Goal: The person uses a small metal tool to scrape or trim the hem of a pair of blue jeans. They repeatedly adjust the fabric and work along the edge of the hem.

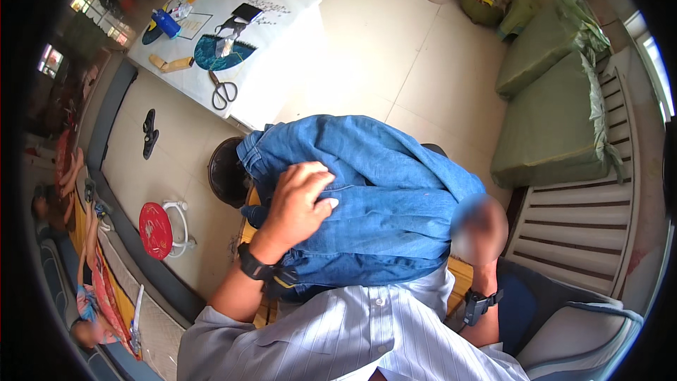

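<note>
While it lies bunched in a heap on the person's lap, over a wooden seat, the blue denim garment (367,197) is pressed from above by the left hand (300,204), whose fingers curl loosely and rest flat on the cloth. The right hand (479,229) sits at the garment's right edge, but it is blurred, so I cannot tell whether it grips or lies open. Both wrists wear dark bands. Farther off on the tiled floor stands a white desk (282,63) carrying scissors (223,89) and a blue bottle (168,24). A red stool (156,230) is at the left, green cushions (550,127) at the right.
</note>
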A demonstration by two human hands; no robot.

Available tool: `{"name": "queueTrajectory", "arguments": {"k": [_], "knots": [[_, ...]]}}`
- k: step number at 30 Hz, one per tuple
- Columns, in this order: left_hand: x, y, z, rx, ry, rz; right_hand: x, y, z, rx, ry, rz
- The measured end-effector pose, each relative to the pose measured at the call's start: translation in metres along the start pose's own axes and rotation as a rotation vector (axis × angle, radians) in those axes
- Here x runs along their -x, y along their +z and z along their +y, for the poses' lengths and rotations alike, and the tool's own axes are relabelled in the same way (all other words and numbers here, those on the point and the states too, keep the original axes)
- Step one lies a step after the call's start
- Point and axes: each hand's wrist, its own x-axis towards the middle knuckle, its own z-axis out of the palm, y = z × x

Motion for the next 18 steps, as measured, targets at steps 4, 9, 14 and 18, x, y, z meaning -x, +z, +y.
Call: {"name": "queueTrajectory", "arguments": {"k": [4,9,14,18], "knots": [[-0.002,0.008,0.000,-0.102,0.103,-0.025,-0.004,0.003,0.038,0.152,-0.103,0.010],[0.008,-0.009,0.007,-0.066,0.174,-0.009,-0.011,-0.005,0.056,-0.170,-0.038,-0.032],[0.032,-0.029,0.012,-0.009,0.157,-0.220,-0.009,-0.003,0.027,-0.158,0.027,-0.007],[0.030,-0.037,0.028,0.021,0.103,-0.464,0.000,0.003,0.074,-0.112,0.014,-0.008]]}}
